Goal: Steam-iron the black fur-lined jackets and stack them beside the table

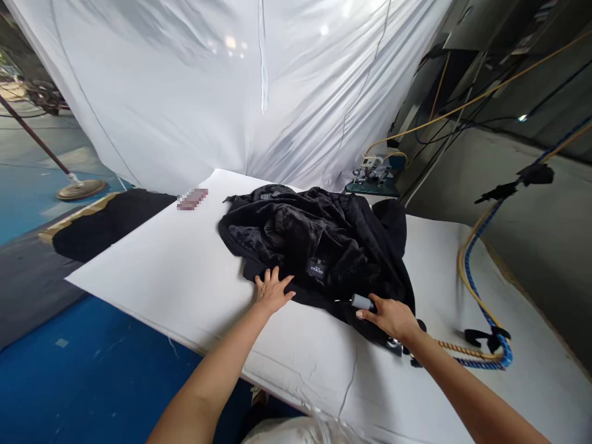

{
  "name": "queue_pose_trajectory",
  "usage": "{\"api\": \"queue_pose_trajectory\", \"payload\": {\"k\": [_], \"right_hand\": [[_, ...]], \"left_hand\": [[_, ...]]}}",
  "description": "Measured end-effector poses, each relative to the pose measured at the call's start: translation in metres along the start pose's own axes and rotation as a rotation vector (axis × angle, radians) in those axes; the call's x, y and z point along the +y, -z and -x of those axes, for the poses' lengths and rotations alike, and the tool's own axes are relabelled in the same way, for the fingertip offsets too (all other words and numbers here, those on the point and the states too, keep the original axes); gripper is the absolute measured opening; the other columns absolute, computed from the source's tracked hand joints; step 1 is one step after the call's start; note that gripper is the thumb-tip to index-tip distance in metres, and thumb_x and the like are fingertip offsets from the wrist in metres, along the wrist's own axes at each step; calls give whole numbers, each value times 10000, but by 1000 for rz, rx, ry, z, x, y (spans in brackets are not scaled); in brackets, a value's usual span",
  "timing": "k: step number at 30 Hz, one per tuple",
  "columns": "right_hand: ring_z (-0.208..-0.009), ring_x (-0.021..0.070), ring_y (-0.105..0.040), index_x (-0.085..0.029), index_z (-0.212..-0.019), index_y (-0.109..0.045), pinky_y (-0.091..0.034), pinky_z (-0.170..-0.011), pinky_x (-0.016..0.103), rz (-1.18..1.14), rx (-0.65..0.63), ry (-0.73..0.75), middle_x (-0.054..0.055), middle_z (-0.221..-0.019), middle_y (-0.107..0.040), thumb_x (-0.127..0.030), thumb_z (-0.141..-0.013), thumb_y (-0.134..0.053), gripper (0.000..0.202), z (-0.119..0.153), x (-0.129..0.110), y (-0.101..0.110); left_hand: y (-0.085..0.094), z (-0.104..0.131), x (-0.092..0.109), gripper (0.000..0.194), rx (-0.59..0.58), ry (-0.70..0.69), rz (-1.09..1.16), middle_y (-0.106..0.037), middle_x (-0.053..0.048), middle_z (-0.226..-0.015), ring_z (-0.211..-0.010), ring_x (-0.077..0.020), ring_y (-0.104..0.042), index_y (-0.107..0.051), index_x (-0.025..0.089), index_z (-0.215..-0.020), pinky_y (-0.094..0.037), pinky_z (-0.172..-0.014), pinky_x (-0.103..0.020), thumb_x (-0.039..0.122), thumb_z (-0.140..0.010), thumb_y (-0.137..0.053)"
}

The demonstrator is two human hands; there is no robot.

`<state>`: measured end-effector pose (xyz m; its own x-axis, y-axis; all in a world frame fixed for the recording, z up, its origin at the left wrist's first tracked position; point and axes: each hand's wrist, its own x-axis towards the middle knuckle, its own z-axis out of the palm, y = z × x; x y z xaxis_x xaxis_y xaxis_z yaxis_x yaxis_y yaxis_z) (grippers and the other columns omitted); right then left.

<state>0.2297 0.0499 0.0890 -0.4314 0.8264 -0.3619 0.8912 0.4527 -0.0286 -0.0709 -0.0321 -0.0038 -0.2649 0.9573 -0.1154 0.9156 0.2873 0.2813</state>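
Note:
A black garment (342, 237) with a fuzzy lining and a neck label lies bunched on the white table (185, 265). My left hand (274, 291) rests at the garment's near left edge, palm down with its fingers spread. On the near right side, my right hand (391, 316) is wrapped round the grey and black handle of an iron (363, 302). The iron is over the garment's near edge. A blue hose and a yellow cord (467, 354) run from its rear to the right.
A white sheet (185, 92) hangs behind the table. Dark cloth (115, 222) lies beyond the left edge. A machine (374, 176) stands behind the far edge. A pixelated reddish item (193, 199) is at the far left corner. Hoses hang at right.

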Motion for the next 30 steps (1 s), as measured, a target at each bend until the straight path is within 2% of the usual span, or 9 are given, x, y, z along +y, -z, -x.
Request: {"api": "queue_pose_trajectory", "payload": {"k": [3, 6, 8, 13, 18, 24, 28, 30], "right_hand": [[-784, 281, -613, -231, -989, -574, -360, -583, 305, 9, -9, 33, 79, -776, -664, -753, -708, -271, 665, 1, -7, 1], [-801, 279, -612, -230, -1005, -573, -366, -589, 306, 23, -11, 42, 88, -805, -666, -752, -713, -260, 675, 1, -16, 2], [-807, 274, -613, -234, -1008, -574, -373, -598, 308, 29, -5, 40, 91, -824, -667, -754, -715, -251, 678, -1, -23, 2], [-823, 283, -614, -240, -1028, -573, -389, -613, 326, 29, 11, 33, 96, -843, -671, -771, -705, -227, 711, -7, -43, 0], [-835, 296, -614, -234, -1069, -561, -401, -628, 343, 32, 30, -22, 108, -870, -671, -779, -699, -220, 742, -18, -61, 3], [-838, 277, -611, -228, -1026, -581, -407, -651, 330, 39, 3, 9, 105, -864, -666, -771, -698, -254, 714, -29, -79, 11], [-888, 273, -599, -234, -1096, -558, -415, -685, 331, 23, 1, -6, 106, -934, -657, -763, -703, -269, 719, -38, -90, 15], [-900, 273, -595, -240, -1104, -555, -418, -698, 337, 20, -3, 0, 107, -949, -654, -760, -704, -275, 714, -45, -98, 18]], "left_hand": [[2, -7, -7, 592, -76, 22, 1, -197, -5, -1452, -1301, -403, -56, -415, 458, -1236, -12, -952, -657, 674, -686, -456], [3, -14, -16, 686, -110, 37, 14, -129, 12, -1476, -1296, -424, 113, -414, 440, -1246, 55, -932, -677, 751, -635, -416], [3, -18, -20, 726, -131, 40, 22, -94, 13, -1483, -1282, -429, 165, -410, 431, -1253, 78, -922, -682, 774, -613, -408], [0, -20, -23, 754, -152, 47, 52, -23, 27, -1489, -1254, -455, 212, -376, 453, -1266, 134, -902, -680, 790, -592, -402], [-2, -18, -24, 730, -140, 58, 58, -5, 44, -1488, -1262, -461, 183, -370, 448, -1273, 108, -915, -682, 756, -614, -425], [-5, -20, -28, 724, -123, 38, 54, 10, 48, -1488, -1257, -468, 185, -359, 438, -1284, 103, -919, -684, 750, -633, -412], [-8, -18, -36, 630, -90, 14, 116, 85, 87, -1478, -1270, -445, 175, -295, 457, -1307, 72, -959, -655, 632, -720, -444], [-9, -15, -40, 647, -54, 25, 153, 127, 101, -1469, -1278, -438, 160, -260, 460, -1319, 42, -989, -628, 559, -726, -501]]}}
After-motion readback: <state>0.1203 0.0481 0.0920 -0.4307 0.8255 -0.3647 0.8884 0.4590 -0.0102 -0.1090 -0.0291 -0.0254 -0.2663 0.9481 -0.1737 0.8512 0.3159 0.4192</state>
